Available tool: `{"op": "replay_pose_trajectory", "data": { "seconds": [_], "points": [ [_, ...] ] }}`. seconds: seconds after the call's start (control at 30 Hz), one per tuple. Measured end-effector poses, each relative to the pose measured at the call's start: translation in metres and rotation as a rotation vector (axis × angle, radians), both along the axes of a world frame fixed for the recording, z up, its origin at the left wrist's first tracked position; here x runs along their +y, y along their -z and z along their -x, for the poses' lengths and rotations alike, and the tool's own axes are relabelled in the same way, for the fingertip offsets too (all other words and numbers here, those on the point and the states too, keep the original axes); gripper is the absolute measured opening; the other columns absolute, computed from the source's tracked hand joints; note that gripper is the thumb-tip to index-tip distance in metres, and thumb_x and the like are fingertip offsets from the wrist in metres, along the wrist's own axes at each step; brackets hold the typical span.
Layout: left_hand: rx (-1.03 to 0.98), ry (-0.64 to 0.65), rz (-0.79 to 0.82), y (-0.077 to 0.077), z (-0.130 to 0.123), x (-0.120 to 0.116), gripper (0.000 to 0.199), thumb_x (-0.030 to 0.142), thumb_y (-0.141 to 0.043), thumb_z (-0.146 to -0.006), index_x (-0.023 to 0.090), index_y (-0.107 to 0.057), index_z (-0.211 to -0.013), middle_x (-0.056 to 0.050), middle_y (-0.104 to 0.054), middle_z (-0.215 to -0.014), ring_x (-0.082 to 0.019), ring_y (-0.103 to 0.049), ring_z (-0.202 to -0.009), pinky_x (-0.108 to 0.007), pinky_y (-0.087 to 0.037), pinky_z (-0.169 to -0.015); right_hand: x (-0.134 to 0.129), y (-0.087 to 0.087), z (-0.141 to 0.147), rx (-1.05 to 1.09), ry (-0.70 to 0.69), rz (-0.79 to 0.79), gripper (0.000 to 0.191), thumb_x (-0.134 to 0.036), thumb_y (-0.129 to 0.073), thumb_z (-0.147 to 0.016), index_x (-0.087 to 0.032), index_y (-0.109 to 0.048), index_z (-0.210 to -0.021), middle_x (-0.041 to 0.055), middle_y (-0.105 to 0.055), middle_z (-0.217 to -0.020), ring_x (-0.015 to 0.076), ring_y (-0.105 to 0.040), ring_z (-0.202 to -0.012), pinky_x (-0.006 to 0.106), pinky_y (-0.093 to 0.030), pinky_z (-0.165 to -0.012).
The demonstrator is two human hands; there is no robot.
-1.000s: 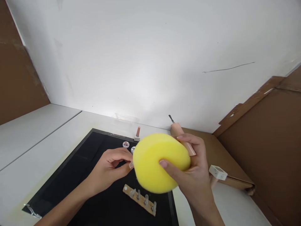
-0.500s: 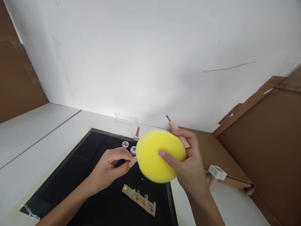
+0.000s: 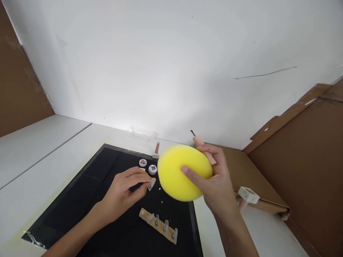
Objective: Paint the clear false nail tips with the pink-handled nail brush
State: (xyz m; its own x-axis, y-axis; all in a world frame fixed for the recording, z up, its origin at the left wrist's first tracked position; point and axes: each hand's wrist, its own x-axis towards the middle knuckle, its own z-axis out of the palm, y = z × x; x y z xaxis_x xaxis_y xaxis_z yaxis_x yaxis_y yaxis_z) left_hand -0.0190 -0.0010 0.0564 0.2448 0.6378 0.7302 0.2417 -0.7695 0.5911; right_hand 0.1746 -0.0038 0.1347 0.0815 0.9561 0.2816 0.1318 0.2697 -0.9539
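A round yellow sponge (image 3: pixel 171 171) is in my right hand (image 3: pixel 214 178), with the thumb pressed on its face. The same hand also holds a pink-handled brush (image 3: pixel 199 142), its dark bristles pointing up and left. My left hand (image 3: pixel 125 189) pinches a small translucent nail tip (image 3: pixel 152 184) between thumb and fingers, just left of the sponge and apart from it. Below, a wooden strip (image 3: pixel 160 228) carries several upright clear nail tips on the black mat (image 3: pixel 107 185).
Two small round pots (image 3: pixel 143 162) (image 3: pixel 152 169) and a pink-capped bottle (image 3: pixel 156 150) stand near the mat's back edge. A white square-ended bottle (image 3: pixel 248 195) is at the right by a cardboard box (image 3: pixel 257 178). A clear tray (image 3: pixel 142 131) lies by the wall.
The sponge has moved slightly right and up, away from the nail tip, opening a gap between them. The nail tip has turned more upright in my left hand.
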Motion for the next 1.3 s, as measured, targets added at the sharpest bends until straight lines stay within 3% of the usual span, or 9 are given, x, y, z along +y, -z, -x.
{"op": "replay_pose_trajectory", "data": {
  "seconds": [0.2,0.4,0.57,0.73,0.9,1.1,1.23,1.3],
  "points": [
    [0.05,0.003,-0.034,-0.0011,0.0005,-0.0003,0.024,-0.002,-0.052,-0.081,0.017,-0.065,-0.088,-0.005,-0.062,-0.078,-0.012,-0.058,-0.069,-0.02,-0.046,-0.057,0.001,0.0019,-0.0011,-0.036,-0.146,0.059,0.04,-0.033,-0.078,-0.063,-0.032,-0.049,-0.091,0.0023,-0.037,-0.148,0.0333,-0.05,-0.123,0.03,-0.059,-0.056],
    [0.062,-0.01,-0.038,-0.0006,0.0012,0.0004,0.022,0.001,-0.052,-0.082,0.017,-0.064,-0.091,-0.006,-0.061,-0.081,-0.012,-0.059,-0.068,-0.021,-0.047,-0.058,0.0031,-0.0005,0.0032,-0.013,-0.033,0.035,0.036,-0.031,-0.075,-0.066,-0.031,-0.048,-0.09,0.0042,-0.037,-0.148,0.0306,-0.045,-0.128,0.028,-0.058,-0.059],
    [0.088,-0.003,-0.03,-0.0023,0.0002,-0.0007,0.023,0.003,-0.05,-0.083,0.019,-0.064,-0.089,-0.005,-0.061,-0.08,-0.013,-0.058,-0.068,-0.022,-0.047,-0.056,0.0034,-0.0001,0.0007,-0.052,-0.136,0.062,0.037,-0.032,-0.076,-0.064,-0.03,-0.051,-0.09,0.0047,-0.039,-0.147,0.0311,-0.041,-0.131,0.029,-0.057,-0.061],
    [0.104,-0.017,-0.016,-0.0005,0.0009,-0.0011,0.021,0.004,-0.051,-0.083,0.019,-0.064,-0.092,-0.006,-0.06,-0.082,-0.014,-0.058,-0.07,-0.023,-0.047,-0.057,0.004,-0.0008,0.002,-0.019,-0.058,0.067,0.038,-0.035,-0.076,-0.065,-0.031,-0.048,-0.091,0.0041,-0.038,-0.148,0.0312,-0.048,-0.125,0.031,-0.058,-0.058],
    [0.115,-0.003,-0.037,-0.0023,-0.0002,-0.001,0.022,0.003,-0.051,-0.083,0.019,-0.064,-0.091,-0.005,-0.059,-0.08,-0.014,-0.057,-0.068,-0.022,-0.046,-0.056,0.0038,-0.0004,0.0016,-0.043,-0.144,0.072,0.037,-0.033,-0.077,-0.063,-0.031,-0.052,-0.089,0.0038,-0.041,-0.145,0.032,-0.042,-0.13,0.032,-0.058,-0.063],
    [0.108,-0.035,-0.047,-0.0018,-0.001,-0.0014,0.021,0.004,-0.05,-0.084,0.02,-0.063,-0.091,-0.005,-0.06,-0.08,-0.014,-0.058,-0.069,-0.022,-0.047,-0.056,0.0045,-0.0006,0.0026,0.042,-0.012,0.05,0.038,-0.031,-0.077,-0.062,-0.031,-0.05,-0.089,0.0044,-0.04,-0.146,0.033,-0.046,-0.127,0.031,-0.057,-0.057],
    [0.104,-0.031,-0.048,-0.0028,-0.0022,-0.0013,0.02,0.006,-0.051,-0.084,0.019,-0.065,-0.088,-0.006,-0.061,-0.079,-0.015,-0.058,-0.069,-0.022,-0.047,-0.055,0.0018,-0.001,0.0037,-0.026,-0.132,0.07,0.036,-0.032,-0.078,-0.062,-0.031,-0.053,-0.088,0.003,-0.045,-0.143,0.033,-0.044,-0.128,0.032,-0.058,-0.06],
    [0.09,-0.036,-0.045,-0.0034,-0.0027,-0.0011,0.02,0.006,-0.051,-0.084,0.02,-0.066,-0.087,-0.005,-0.061,-0.078,-0.015,-0.059,-0.068,-0.023,-0.048,-0.056,0.0023,-0.0008,0.0037,-0.058,-0.12,0.075,0.035,-0.033,-0.077,-0.064,-0.031,-0.053,-0.089,0.0028,-0.041,-0.146,0.0327,-0.044,-0.129,0.032,-0.058,-0.06]
  ]
}}
